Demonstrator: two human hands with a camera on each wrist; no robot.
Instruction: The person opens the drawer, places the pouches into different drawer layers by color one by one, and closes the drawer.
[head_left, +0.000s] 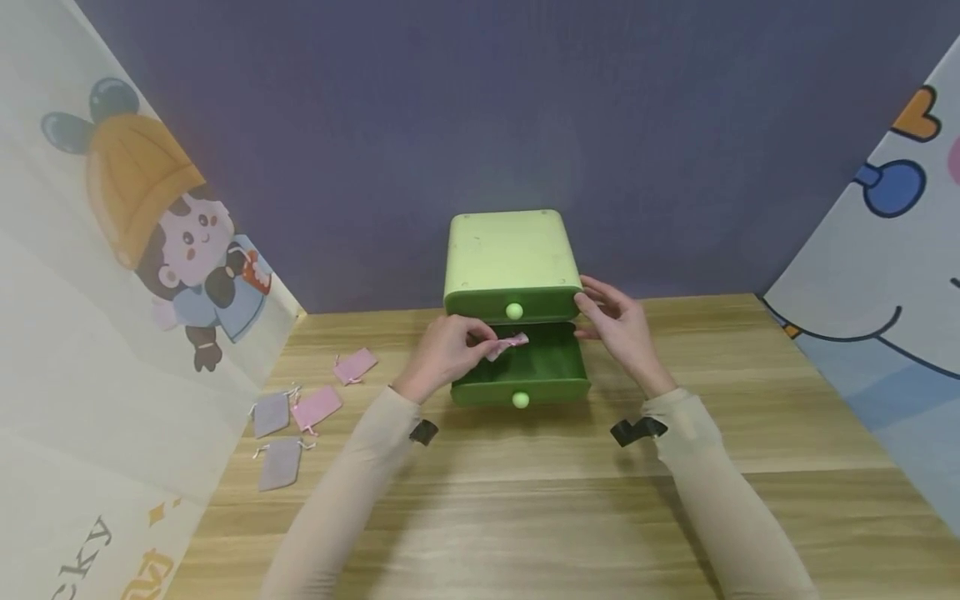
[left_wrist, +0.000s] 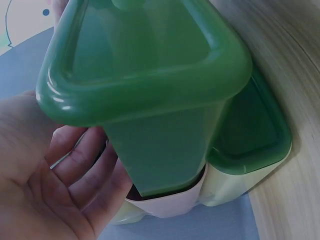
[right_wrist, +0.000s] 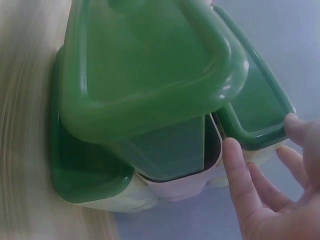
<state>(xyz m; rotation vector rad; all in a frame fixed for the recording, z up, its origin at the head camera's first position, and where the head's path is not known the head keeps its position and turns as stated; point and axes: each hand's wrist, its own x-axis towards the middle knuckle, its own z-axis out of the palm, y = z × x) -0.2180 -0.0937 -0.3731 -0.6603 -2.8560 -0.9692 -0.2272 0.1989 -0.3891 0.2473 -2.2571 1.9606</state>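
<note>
A pale green cabinet (head_left: 510,250) with green drawers stands against the back wall. Its middle drawer (head_left: 525,395) is pulled out, below the closed top drawer (head_left: 480,307). My left hand (head_left: 446,354) pinches a small pink pouch (head_left: 510,342) over the open drawer. In the left wrist view the pouch is hidden, and the fingers (left_wrist: 82,167) show beside the drawer wall. My right hand (head_left: 622,329) rests at the cabinet's right side. Its thumb (right_wrist: 296,127) touches the top drawer's corner, with the other fingers loosely extended along the side.
On the table (head_left: 540,517), to the left, lie two pink pouches (head_left: 317,407) and two grey pouches (head_left: 280,463) with drawstrings. A closed bottom drawer (right_wrist: 90,175) sits beneath the open one. A dark wall (head_left: 675,125) rises behind, with printed panels on both sides.
</note>
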